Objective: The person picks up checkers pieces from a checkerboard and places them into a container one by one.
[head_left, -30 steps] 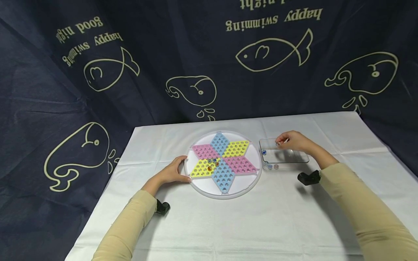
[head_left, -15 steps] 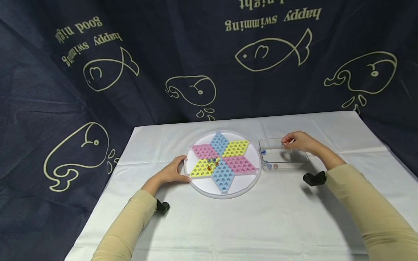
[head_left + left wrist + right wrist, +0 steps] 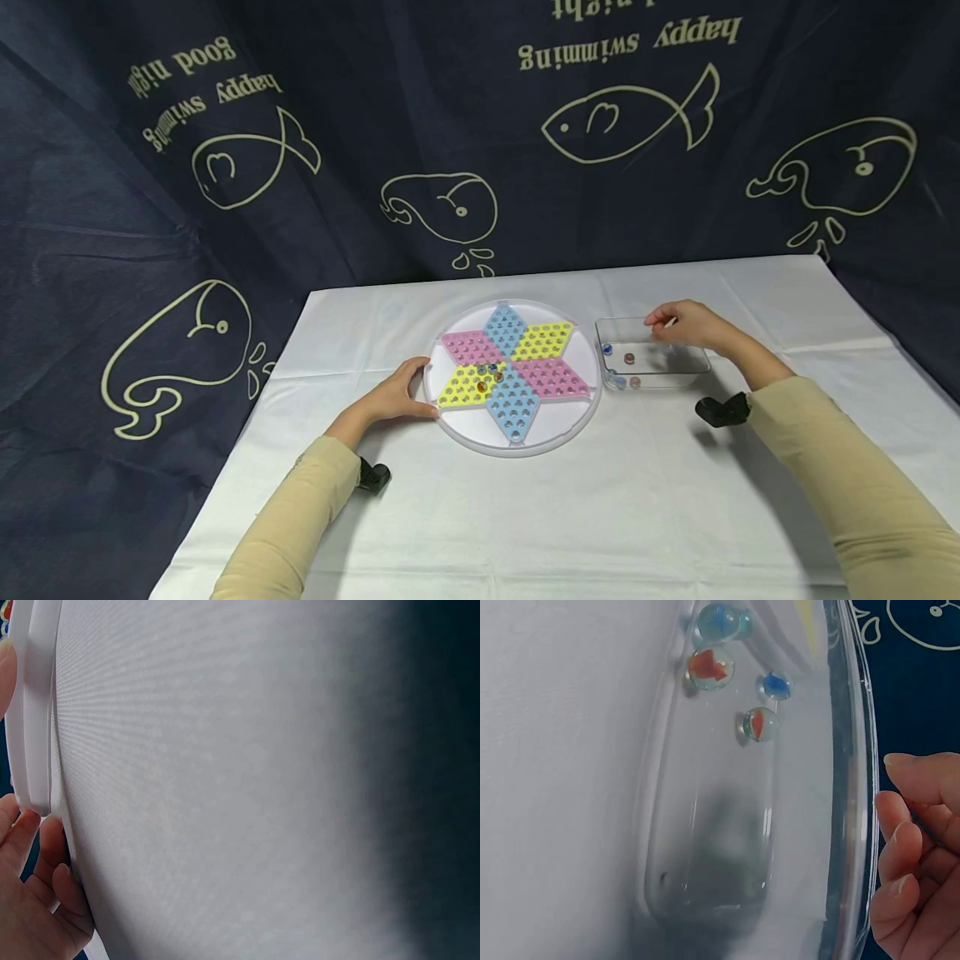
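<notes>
In the head view, a round white Chinese checkers board (image 3: 465, 429) lies on the table, a pink, yellow and blue star on it. Several marbles (image 3: 482, 387) sit in its lower-left yellow point and near the centre. My left hand (image 3: 393, 395) touches the board's left rim, thumb and fingers spread along the edge. To the right stands a clear plastic box (image 3: 675, 379). My right hand (image 3: 686, 323) is over its far rim, fingers loosely bent, no marble between thumb and fingertips. An orange-red marble (image 3: 760, 724) and a blue marble (image 3: 777, 685) lie inside the box with others.
A white cloth (image 3: 525, 525) covers the table. Behind it hangs a dark blue curtain (image 3: 450, 100) with fish and whale drawings. The box stands close to the board's right edge. Each wrist carries a black mount, such as the right mount (image 3: 723, 411).
My right hand has moved slightly right and let go of a marble, which now lies on the box floor to the left of the hand. My left hand stays at the board's rim.
</notes>
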### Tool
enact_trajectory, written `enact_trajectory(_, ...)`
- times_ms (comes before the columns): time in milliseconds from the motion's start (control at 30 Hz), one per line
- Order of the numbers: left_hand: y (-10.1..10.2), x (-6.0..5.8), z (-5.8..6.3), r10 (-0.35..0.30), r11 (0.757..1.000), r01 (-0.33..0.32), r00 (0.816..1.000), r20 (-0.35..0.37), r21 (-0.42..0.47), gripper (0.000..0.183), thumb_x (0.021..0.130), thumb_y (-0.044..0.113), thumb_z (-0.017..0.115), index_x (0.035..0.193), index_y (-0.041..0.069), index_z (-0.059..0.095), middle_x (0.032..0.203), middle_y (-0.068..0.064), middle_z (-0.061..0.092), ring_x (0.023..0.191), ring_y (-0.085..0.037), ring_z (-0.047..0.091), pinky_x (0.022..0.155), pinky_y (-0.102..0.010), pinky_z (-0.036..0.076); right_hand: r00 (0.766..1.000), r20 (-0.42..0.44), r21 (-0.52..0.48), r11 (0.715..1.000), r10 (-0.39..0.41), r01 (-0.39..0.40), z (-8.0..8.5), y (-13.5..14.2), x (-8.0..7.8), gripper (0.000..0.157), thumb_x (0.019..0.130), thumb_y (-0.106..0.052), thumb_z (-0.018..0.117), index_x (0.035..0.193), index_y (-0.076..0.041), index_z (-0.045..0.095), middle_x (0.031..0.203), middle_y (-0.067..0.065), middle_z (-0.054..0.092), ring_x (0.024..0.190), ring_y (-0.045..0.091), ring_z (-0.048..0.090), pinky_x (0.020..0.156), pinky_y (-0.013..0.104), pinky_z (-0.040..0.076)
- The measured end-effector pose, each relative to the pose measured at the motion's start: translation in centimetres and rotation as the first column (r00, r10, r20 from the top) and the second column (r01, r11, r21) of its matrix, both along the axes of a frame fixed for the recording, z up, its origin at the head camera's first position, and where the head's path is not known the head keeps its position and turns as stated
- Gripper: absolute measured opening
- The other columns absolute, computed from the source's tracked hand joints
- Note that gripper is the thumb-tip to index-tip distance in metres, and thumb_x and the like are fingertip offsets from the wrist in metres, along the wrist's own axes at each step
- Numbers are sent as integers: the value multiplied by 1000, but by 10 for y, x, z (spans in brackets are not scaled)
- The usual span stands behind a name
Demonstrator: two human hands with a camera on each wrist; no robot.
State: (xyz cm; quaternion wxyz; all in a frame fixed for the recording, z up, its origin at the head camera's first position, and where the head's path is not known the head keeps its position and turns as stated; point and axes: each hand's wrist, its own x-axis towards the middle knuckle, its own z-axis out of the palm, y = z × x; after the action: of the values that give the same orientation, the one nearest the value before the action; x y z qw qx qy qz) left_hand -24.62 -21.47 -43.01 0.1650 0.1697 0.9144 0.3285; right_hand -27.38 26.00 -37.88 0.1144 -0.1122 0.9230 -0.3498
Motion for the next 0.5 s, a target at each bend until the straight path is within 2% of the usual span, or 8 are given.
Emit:
enact_trajectory(200, -1, -1, -1, 7, 1000, -7, 1000, -5, -15, 98, 68, 33, 79, 143, 4, 22, 148, -18, 20, 137, -34, 18, 111, -48, 18, 999, -36, -15, 1000, 11, -12, 3, -12, -4, 31, 86, -9, 58, 111, 10, 56, 90, 10, 58, 73, 14, 47, 60, 25, 44)
enact_trajectory(500, 1, 0, 1, 9, 1000, -9, 1000, 0, -17, 98, 69, 33, 79, 143, 4, 21, 148, -18, 20, 137, -34, 18, 111, -48, 18, 998, -22, -68, 996, 57, -59, 7, -44, -12, 29, 85, -8, 59, 110, 8, 57, 91, 11, 58, 72, 14, 48, 60, 26, 47)
